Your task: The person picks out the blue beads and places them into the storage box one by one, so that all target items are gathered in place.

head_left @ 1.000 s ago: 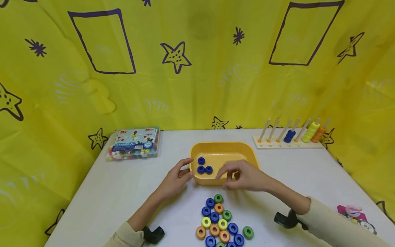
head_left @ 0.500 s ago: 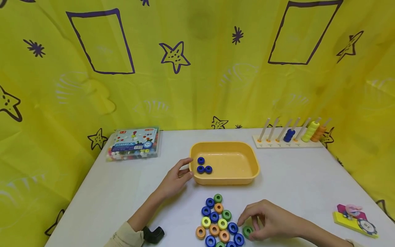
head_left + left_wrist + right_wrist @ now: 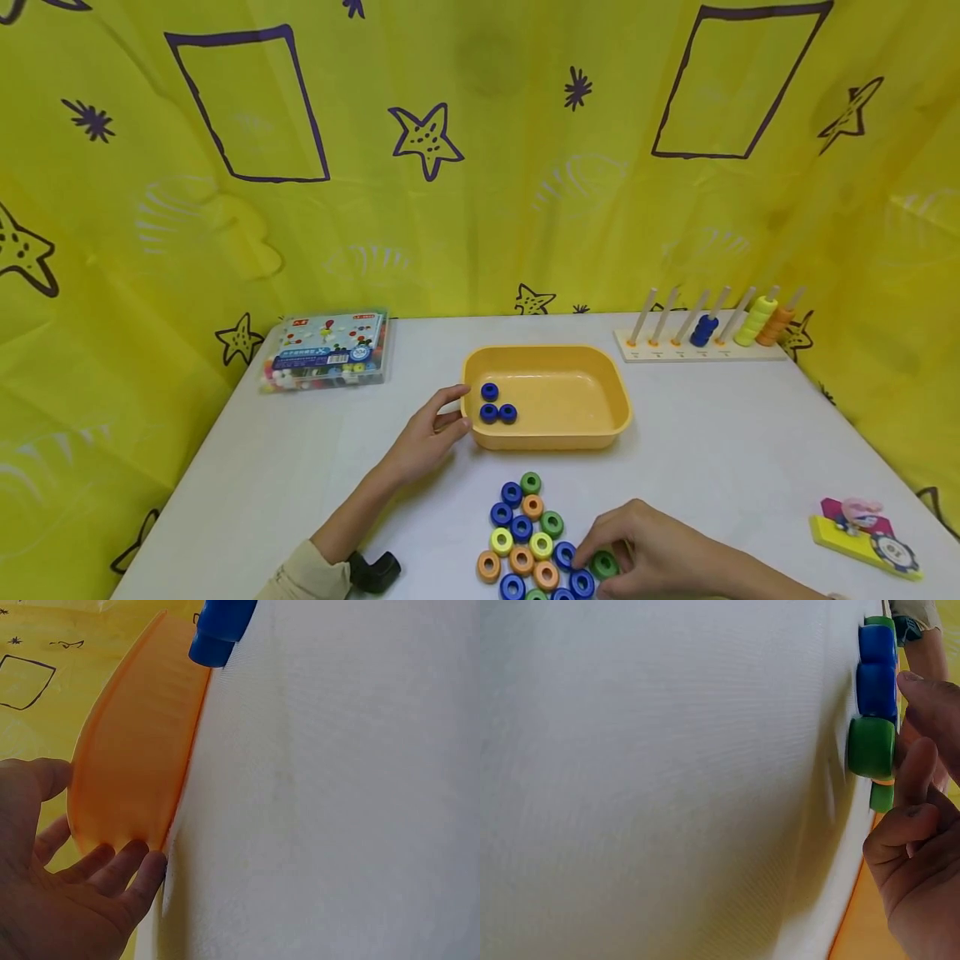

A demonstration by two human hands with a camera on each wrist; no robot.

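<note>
In the head view, my left hand [image 3: 423,437] rests its fingertips against the left end of a yellow-orange plastic tray [image 3: 551,440]. The left wrist view shows loosely bent fingers touching the tray's outer wall [image 3: 139,750]. Inside the tray sit blue beads [image 3: 490,392], ring-shaped, at its left side. My right hand [image 3: 660,550] is low over the loose beads, thumb and index finger apart beside a blue bead [image 3: 581,583]. A green bead [image 3: 603,565] lies under that hand, partly covered. From the right wrist, the fingertips appear close to blue [image 3: 877,690] and green beads; firm contact is unclear.
Several orange, yellow, blue and green beads [image 3: 521,558] lie in front of the tray. A pegged wooden counting rack [image 3: 701,354] stands back right, a clear box of coloured pieces [image 3: 326,350] back left. A small yellow-and-pink toy [image 3: 866,537] lies at the right.
My right hand has gone from above the tray down and right to the loose beads, then slightly left towards the blue ones. The left hand stays at the tray.
</note>
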